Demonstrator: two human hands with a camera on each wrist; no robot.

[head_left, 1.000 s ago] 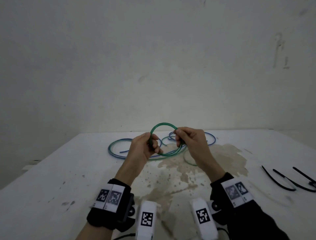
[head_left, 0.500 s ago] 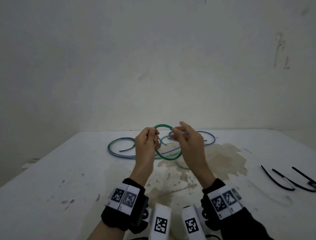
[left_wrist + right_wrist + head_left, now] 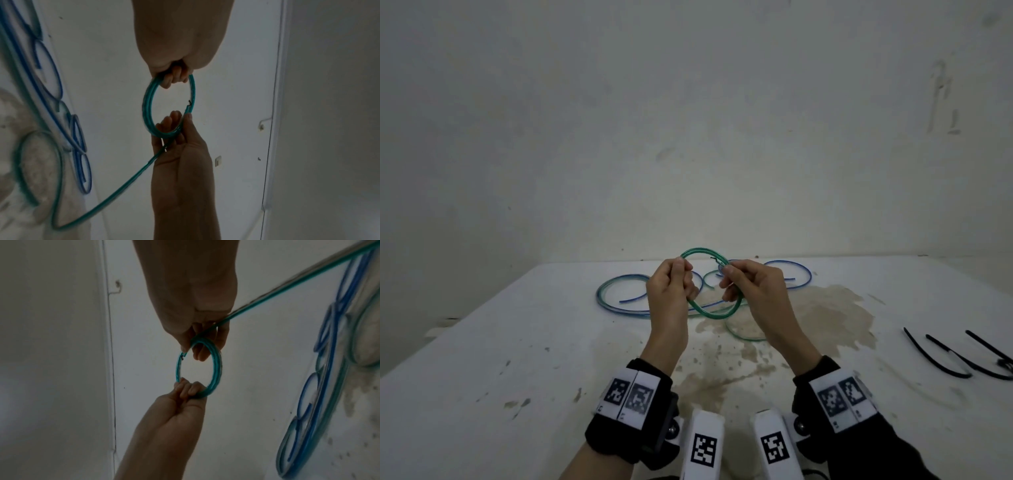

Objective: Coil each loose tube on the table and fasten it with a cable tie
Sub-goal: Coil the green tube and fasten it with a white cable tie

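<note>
I hold a small coil of green tube upright above the table between both hands. My left hand pinches its left side, and my right hand grips its right side. In the left wrist view the coil shows two or three turns, with a free end near my right hand's fingertips. A loose green tail runs from my right hand down to the table. The right wrist view shows the coil with my left hand's fingers curled round its lower part.
Loose blue tubes and more green-tinted tube lie tangled on the white table behind my hands. Three black cable ties lie at the right edge. A brown stain marks the middle, and a wall stands behind.
My right hand's fingers, spread half a second ago, have closed on the coil again. Both hands stay close together and the coil has turned a little between them.
</note>
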